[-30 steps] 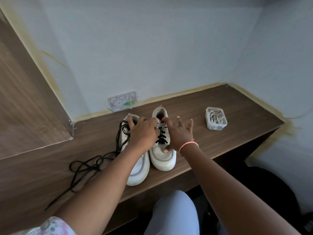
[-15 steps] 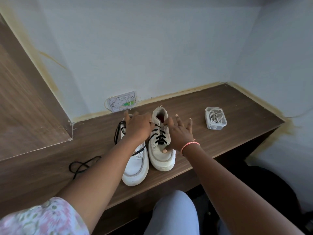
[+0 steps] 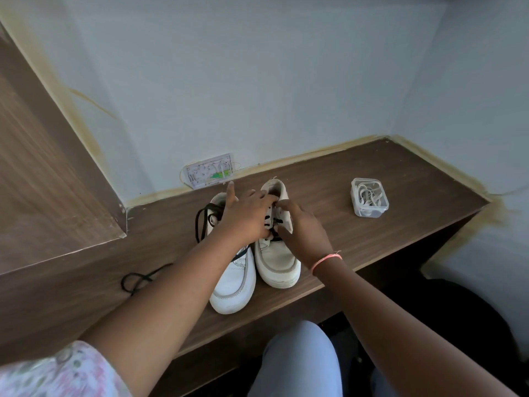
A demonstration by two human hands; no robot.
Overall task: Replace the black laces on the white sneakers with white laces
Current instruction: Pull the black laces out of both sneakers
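Two white sneakers stand side by side on the wooden desk (image 3: 372, 253), toes toward me. The left sneaker (image 3: 233, 285) has a loose black lace (image 3: 201, 222) hanging off its far left side. Black lace (image 3: 272, 223) is still threaded across the right sneaker (image 3: 279, 262). My left hand (image 3: 246, 216) reaches over both shoes and its fingertips pinch the lace at the right sneaker's top eyelets. My right hand (image 3: 305, 233) wraps the right sneaker's side, thumb on the lacing. A clear tub (image 3: 382, 206) holds white laces (image 3: 367, 194).
More black lace (image 3: 137, 279) lies on the desk to the left of my forearm. A white wall socket plate (image 3: 210, 173) sits behind the shoes. A wooden panel (image 3: 57, 181) rises at the left. My knee (image 3: 297, 359) is under the desk's front edge.
My left hand has shifted right from the left sneaker onto the right sneaker's lacing. My right hand's fingers have drawn together at the shoe's top. The loose lace on the desk is shorter.
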